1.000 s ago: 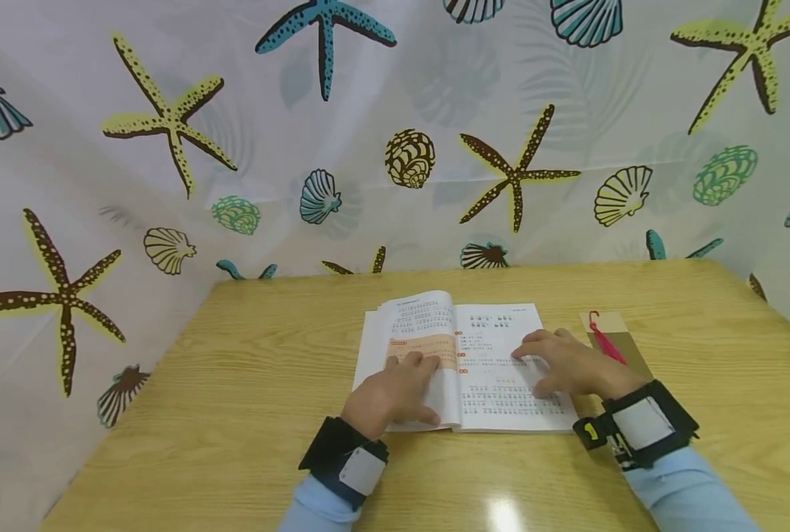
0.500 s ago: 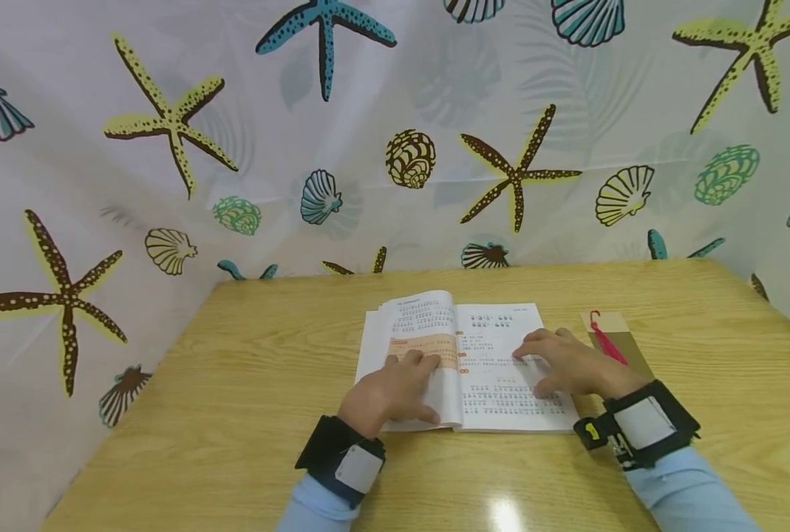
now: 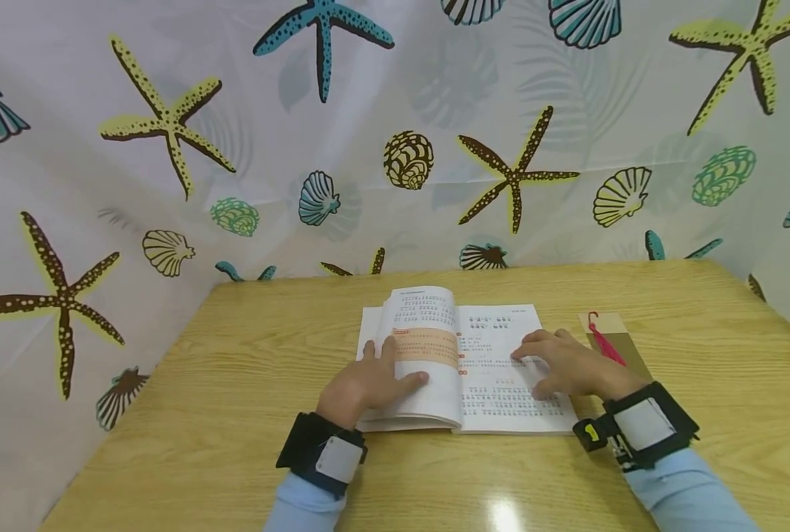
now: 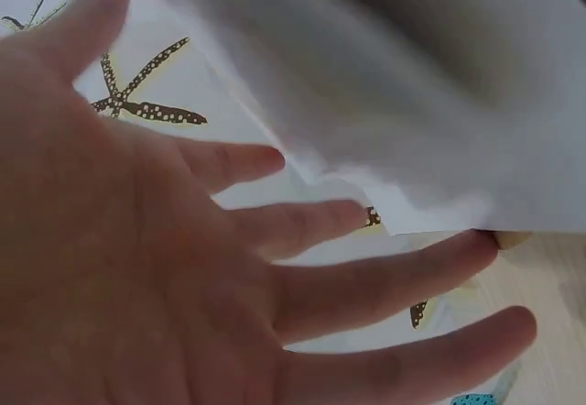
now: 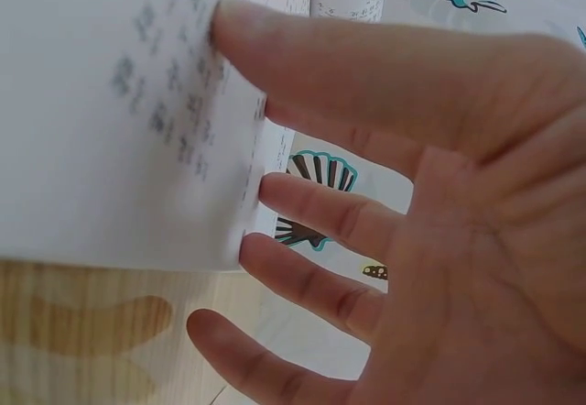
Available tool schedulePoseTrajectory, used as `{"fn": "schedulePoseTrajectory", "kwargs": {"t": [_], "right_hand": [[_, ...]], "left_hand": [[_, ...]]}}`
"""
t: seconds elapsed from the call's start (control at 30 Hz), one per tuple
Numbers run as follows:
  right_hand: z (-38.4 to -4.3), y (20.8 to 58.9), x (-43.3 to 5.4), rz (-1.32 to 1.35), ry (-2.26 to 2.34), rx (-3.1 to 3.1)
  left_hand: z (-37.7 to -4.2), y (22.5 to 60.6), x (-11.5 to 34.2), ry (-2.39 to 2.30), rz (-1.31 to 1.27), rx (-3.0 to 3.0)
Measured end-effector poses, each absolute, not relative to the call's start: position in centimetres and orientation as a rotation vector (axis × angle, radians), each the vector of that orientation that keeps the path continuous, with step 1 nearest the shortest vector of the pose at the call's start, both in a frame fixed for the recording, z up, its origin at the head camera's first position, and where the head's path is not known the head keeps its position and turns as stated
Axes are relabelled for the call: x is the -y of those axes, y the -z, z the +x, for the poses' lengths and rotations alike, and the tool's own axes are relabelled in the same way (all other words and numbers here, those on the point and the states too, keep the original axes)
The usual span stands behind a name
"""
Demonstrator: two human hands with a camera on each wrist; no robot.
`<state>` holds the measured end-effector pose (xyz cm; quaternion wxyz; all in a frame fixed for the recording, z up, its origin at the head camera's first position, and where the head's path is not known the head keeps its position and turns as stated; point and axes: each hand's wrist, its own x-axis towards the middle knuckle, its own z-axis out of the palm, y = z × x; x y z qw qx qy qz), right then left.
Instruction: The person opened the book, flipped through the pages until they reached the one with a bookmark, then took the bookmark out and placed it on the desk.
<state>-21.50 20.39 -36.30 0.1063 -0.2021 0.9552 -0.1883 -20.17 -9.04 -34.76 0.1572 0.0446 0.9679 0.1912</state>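
An open book point(image 3: 491, 406) lies on the table, its left-hand pages point(image 3: 429, 351) bowed up and marked with an orange band. At those pages' outer side is my left hand point(image 3: 361, 388), fingers spread and straight, thumb lying over the printed page. In the left wrist view the page point(image 4: 439, 158) curves above the fingers point(image 4: 385, 286), partly covering one fingertip. My right hand point(image 3: 567, 363) rests on the outer part of the right-hand page, fingers apart. In the right wrist view its thumb and several fingertips point(image 5: 275, 263) touch the page point(image 5: 110, 185) near its edge.
Right of the book, partly behind my right hand, lies a brown and tan card-like piece point(image 3: 610, 323) with a pink tassel point(image 3: 606, 346). The wooden table point(image 3: 248, 384) reaches back to a white cloth point(image 3: 361, 140) printed with starfish and shells.
My left hand has slid left from the middle of the left page to its outer side. The left-hand pages now bow up more. My right hand stays where it was.
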Motion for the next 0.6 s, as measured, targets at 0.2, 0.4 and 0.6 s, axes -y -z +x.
{"fn": "schedulePoseTrajectory", "kwargs": {"t": [0.2, 0.4, 0.6], "right_hand": [[-21.4, 36.3, -20.4, -0.592, 0.575, -2.812], [-21.4, 36.3, -20.4, -0.595, 0.588, -2.81], [-21.4, 36.4, -20.4, -0.575, 0.587, -2.804]], "left_hand": [[-20.4, 34.4, 9.5, -0.436, 0.138, -2.894], [-20.2, 32.8, 9.5, -0.585, 0.247, -3.146], [-19.7, 31.8, 8.0, -1.136, 0.541, -3.154]]}}
